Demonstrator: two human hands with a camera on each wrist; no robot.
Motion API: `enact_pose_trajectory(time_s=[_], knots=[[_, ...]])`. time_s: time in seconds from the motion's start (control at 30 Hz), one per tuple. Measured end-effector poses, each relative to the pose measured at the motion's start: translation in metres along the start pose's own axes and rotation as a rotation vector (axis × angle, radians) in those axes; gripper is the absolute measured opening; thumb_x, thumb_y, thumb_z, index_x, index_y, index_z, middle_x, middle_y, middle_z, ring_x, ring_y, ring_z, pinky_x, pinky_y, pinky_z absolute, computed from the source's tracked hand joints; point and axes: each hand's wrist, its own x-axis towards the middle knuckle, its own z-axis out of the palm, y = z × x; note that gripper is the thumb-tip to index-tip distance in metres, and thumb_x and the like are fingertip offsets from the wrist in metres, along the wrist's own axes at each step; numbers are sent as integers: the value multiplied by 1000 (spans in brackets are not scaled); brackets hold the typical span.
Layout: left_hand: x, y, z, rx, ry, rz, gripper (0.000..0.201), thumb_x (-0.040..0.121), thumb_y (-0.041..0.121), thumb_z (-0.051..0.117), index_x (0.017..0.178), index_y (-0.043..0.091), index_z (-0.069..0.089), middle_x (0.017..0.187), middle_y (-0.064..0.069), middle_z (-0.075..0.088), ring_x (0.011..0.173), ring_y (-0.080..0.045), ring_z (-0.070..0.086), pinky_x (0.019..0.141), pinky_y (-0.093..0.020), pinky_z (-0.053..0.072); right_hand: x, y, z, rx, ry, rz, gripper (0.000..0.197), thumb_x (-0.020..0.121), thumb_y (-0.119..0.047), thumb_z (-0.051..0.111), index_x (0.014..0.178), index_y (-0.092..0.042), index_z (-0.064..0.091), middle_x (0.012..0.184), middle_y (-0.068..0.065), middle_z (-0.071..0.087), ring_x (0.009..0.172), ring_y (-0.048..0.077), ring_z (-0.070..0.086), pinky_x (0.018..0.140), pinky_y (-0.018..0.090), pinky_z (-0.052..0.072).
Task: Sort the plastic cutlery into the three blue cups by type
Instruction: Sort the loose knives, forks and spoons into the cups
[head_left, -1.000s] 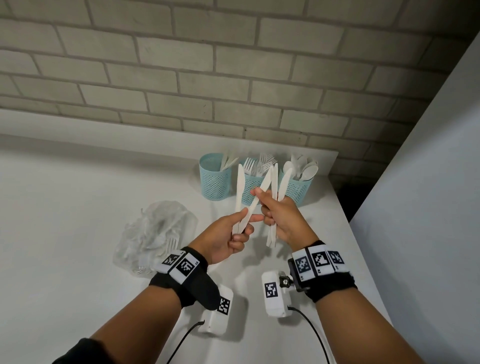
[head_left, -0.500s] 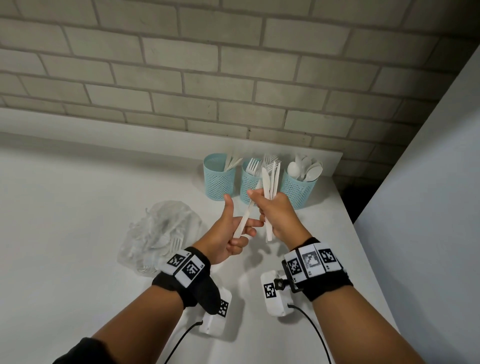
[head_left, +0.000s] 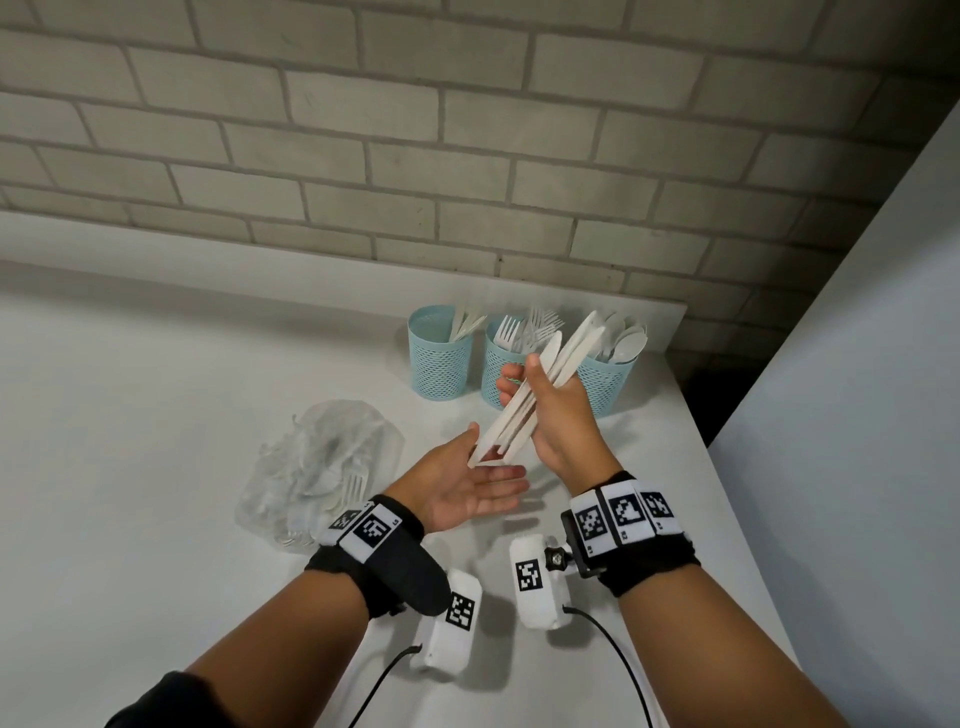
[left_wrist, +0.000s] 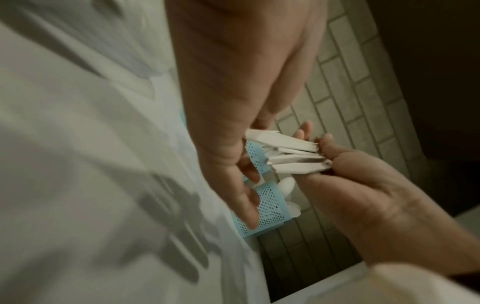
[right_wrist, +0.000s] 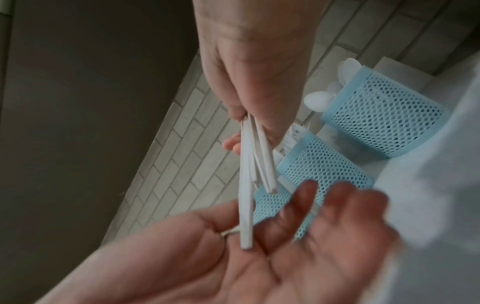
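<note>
A bundle of white plastic knives (head_left: 540, 387) is being gripped in the right hand (head_left: 558, 415), whose fingers are curled round the middle of the bundle. The knives are being held tilted above the desk (head_left: 156, 415), blades pointing up toward the far right corner and handle ends pointing down toward the left hand (head_left: 467, 480). The left hand is being held flat and palm up, fingers straight and spread, gripping nothing; the lowest handle ends are being touched against its fingers, as is shown in the right wrist view, where the longest knife (right_wrist: 246, 185) is being met by the open palm (right_wrist: 259, 267).

Three blue cups are being kept in a row near the far edge of the desk, toward its right corner. More knives are being carried in the left cup (head_left: 441, 358), forks in the middle cup (head_left: 501, 364), and spoons in the right cup (head_left: 608, 379), which is partly being hidden behind the held bundle. A crumpled clear plastic bag (head_left: 322, 462), with more white cutlery showing through it, is being left on the desk just left of the left hand. A brick wall (head_left: 467, 130) is being seen behind the desk.
</note>
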Motion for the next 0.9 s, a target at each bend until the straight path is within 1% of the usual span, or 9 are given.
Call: enact_pose_trajectory(time_s=[0.2,0.27,0.33,0.47,0.53,0.6,0.7,0.83,0.9], knots=[[-1,4,0,-213,0,61,42,103,29,29,98,-1,59,74,-16,70,69,-24,70,89,-38,50,-10,15,10,-183,-56,-199,6,93,-10,54,96,-9,48,68,0,55,56,6,55,62,20,49],[2,5,-2,-232,-8,69,38,102,25,32,96,0,60,73,-12,69,64,-20,70,75,-32,59,-10,19,13,-246,-95,-174,11,91,-11,57,99,-9,49,75,2,59,64,6,62,68,21,50],[2,7,-5,-212,13,55,36,102,25,34,97,1,60,75,-11,65,60,-18,68,57,-25,59,-8,19,15,-283,-116,-160,14,91,-13,58,101,-8,51,80,3,64,72,8,66,74,23,51],[3,10,-12,-205,152,77,29,99,28,41,99,4,58,74,-9,59,45,-11,58,40,-14,48,-3,13,16,-412,-119,-157,16,95,-17,52,99,-3,59,78,-1,68,69,-1,64,70,11,48],[1,12,-13,-73,225,120,28,98,32,43,92,10,58,69,-3,55,37,-3,44,33,-10,34,-3,14,16,-548,-204,-96,15,95,-16,50,93,-5,59,78,2,71,69,6,66,73,21,53],[0,13,-14,129,282,172,34,98,39,42,82,13,57,63,2,48,36,-2,30,32,-11,21,-4,10,16,-607,-281,-33,12,93,-15,54,85,-8,60,81,7,72,73,16,68,73,32,57],[-2,15,-18,329,362,227,41,99,41,36,77,12,55,62,2,43,40,-5,23,34,-14,16,0,-2,15,-621,-265,22,12,88,-19,63,77,-15,61,79,5,70,65,11,66,55,24,54],[-4,17,-22,461,411,228,44,100,39,30,77,11,56,64,1,46,46,-8,29,38,-16,21,7,3,19,-708,-222,64,9,87,-15,62,83,-11,56,64,3,62,41,5,58,39,16,42],[-6,19,-23,562,427,285,40,101,35,30,87,10,58,71,-2,56,55,-13,43,48,-21,34,13,2,23,-682,-224,94,9,87,-10,62,82,-7,55,58,5,61,38,6,58,39,15,44]])
